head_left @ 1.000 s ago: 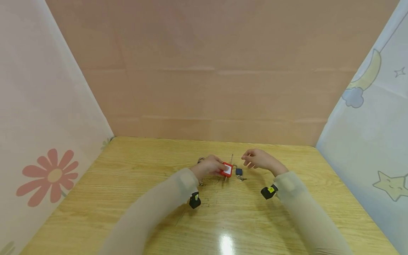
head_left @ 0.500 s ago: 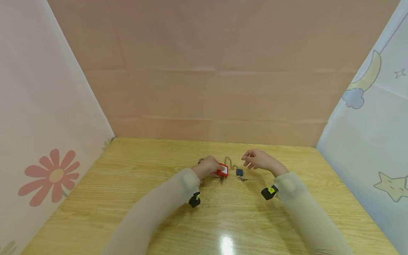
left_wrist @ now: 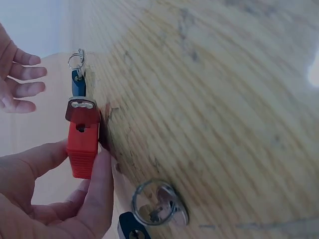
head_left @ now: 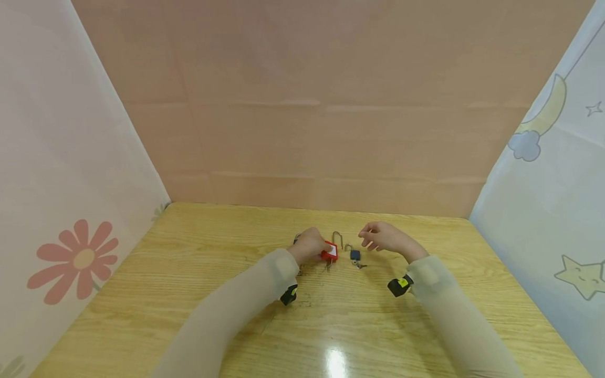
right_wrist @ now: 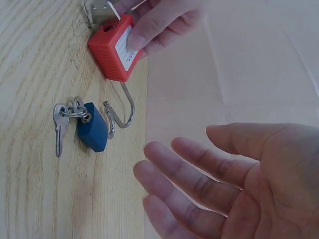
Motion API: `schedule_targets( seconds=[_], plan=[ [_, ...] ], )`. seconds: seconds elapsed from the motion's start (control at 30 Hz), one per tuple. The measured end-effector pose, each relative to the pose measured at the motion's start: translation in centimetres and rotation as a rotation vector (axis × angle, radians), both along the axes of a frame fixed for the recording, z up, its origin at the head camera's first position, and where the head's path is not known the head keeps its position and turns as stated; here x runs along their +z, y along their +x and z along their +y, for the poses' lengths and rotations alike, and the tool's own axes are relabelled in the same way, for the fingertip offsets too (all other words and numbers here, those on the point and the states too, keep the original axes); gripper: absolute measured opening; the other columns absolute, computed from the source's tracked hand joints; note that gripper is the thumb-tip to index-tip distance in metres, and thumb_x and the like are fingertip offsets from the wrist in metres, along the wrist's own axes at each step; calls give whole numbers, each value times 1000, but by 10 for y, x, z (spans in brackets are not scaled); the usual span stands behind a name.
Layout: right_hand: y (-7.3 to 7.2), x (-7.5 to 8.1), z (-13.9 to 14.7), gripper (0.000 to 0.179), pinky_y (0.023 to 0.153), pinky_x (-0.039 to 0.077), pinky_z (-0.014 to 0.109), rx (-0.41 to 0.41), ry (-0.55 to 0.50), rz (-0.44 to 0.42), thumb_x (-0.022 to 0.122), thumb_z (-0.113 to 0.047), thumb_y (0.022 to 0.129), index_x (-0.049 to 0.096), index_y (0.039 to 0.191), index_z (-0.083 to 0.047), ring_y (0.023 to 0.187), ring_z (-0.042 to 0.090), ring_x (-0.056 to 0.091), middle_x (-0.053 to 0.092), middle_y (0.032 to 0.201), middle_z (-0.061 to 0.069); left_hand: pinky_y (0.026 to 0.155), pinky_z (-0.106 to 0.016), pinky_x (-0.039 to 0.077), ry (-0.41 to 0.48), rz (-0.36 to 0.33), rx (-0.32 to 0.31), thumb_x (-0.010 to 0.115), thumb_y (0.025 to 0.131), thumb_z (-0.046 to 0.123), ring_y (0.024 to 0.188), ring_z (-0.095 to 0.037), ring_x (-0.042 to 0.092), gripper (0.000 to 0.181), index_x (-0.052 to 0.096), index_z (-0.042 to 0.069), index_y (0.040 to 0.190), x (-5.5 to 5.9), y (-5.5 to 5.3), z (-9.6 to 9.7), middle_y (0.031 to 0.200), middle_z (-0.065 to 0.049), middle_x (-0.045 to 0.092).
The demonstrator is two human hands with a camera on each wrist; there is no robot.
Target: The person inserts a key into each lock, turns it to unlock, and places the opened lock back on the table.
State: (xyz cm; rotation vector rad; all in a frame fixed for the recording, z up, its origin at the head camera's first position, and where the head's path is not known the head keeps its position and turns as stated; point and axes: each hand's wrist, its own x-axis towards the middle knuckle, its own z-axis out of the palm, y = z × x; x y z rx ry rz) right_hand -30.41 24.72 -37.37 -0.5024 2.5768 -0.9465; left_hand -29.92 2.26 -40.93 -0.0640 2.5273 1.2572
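My left hand (head_left: 309, 245) pinches a red padlock (head_left: 329, 252) with a white label between thumb and fingers, low over or on the table. Its tall shackle (head_left: 337, 240) stands open on the far side, and a key (left_wrist: 81, 103) sits in its near end. To the right lies a blue padlock (head_left: 355, 255) with its shackle open and keys (right_wrist: 61, 124) on a ring. My right hand (head_left: 385, 237) hovers to the right of the blue padlock, fingers loosely bent and holding nothing. Another dark blue padlock (left_wrist: 132, 227) is partly hidden behind my left hand.
A key ring with keys (left_wrist: 160, 204) lies by the padlock near my left hand. The wooden table (head_left: 198, 231) meets a plain backdrop (head_left: 302, 131) behind and patterned side panels (head_left: 80, 260).
My left hand has turned the red padlock flatter and shifted it slightly left, so its shackle now shows as a U. The right hand has stayed in place.
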Motion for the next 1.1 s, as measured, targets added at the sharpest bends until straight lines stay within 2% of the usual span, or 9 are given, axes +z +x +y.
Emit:
schedule_targets(
  seconds=[0.13, 0.27, 0.33, 0.47, 0.67, 0.77, 0.83, 0.93, 1.1],
  plan=[
    [-1, 0, 1, 37, 78, 56, 42, 3, 0, 0, 45, -23, 104, 55, 123, 6, 95, 33, 68, 68, 105, 22, 52, -23, 50, -159, 86, -51, 77, 82, 14, 55, -13, 57, 17, 67, 4, 72, -1, -2, -3, 72, -3, 65],
    [0, 1, 1, 37, 78, 56, 42, 8, 0, 4, 45, -24, 104, 55, 123, 6, 94, 31, 68, 68, 105, 22, 55, -23, 44, -259, 151, -88, 76, 82, 16, 50, -11, 55, 19, 69, 7, 68, 1, 0, -5, 65, -1, 65],
    [1, 2, 0, 37, 78, 56, 42, 9, 1, 6, 45, -23, 104, 55, 123, 7, 93, 30, 68, 68, 104, 22, 55, -23, 42, -292, 176, -102, 75, 83, 16, 49, -10, 53, 17, 71, 7, 70, 2, 1, -5, 67, -2, 68],
    [3, 4, -1, 37, 78, 56, 42, 9, 3, 6, 45, -23, 104, 55, 123, 7, 93, 30, 68, 68, 104, 22, 56, -21, 46, -251, 186, -117, 73, 84, 11, 55, -11, 57, 9, 73, 5, 77, 5, 0, -8, 76, -3, 70],
    [4, 4, -1, 37, 79, 56, 42, 2, 6, 1, 45, -24, 104, 55, 123, 6, 95, 31, 68, 67, 104, 20, 67, -30, 56, -92, 158, -140, 61, 90, 8, 76, -27, 70, 16, 74, 0, 95, 15, -6, -27, 87, -17, 72],
    [5, 3, -2, 36, 78, 56, 41, 1, 10, -1, 45, -24, 104, 56, 122, 6, 95, 32, 68, 68, 104, 19, 71, -34, 58, 0, 140, -118, 58, 92, 8, 74, -25, 68, 20, 70, -1, 106, 19, -11, -39, 96, -20, 70],
    [6, 2, -2, 36, 78, 56, 40, -1, 13, -1, 45, -24, 104, 56, 122, 6, 94, 31, 68, 68, 103, 18, 71, -34, 59, 38, 135, -100, 57, 93, 8, 71, -20, 65, 22, 69, -4, 107, 21, -14, -48, 98, -20, 69],
    [7, 0, -2, 36, 78, 56, 40, 1, 11, -3, 45, -23, 104, 56, 121, 6, 94, 31, 68, 68, 102, 18, 72, -34, 58, 34, 138, -71, 56, 93, 10, 70, -18, 64, 22, 68, -4, 106, 23, -16, -59, 94, -18, 70],
    [9, -3, -3, 34, 77, 56, 41, 5, 1, -8, 46, -22, 104, 56, 120, 6, 92, 31, 68, 68, 101, 18, 79, -41, 58, 29, 125, -21, 53, 94, 11, 81, -27, 68, 25, 68, -7, 105, 23, -17, -73, 92, -17, 70]
  ],
)
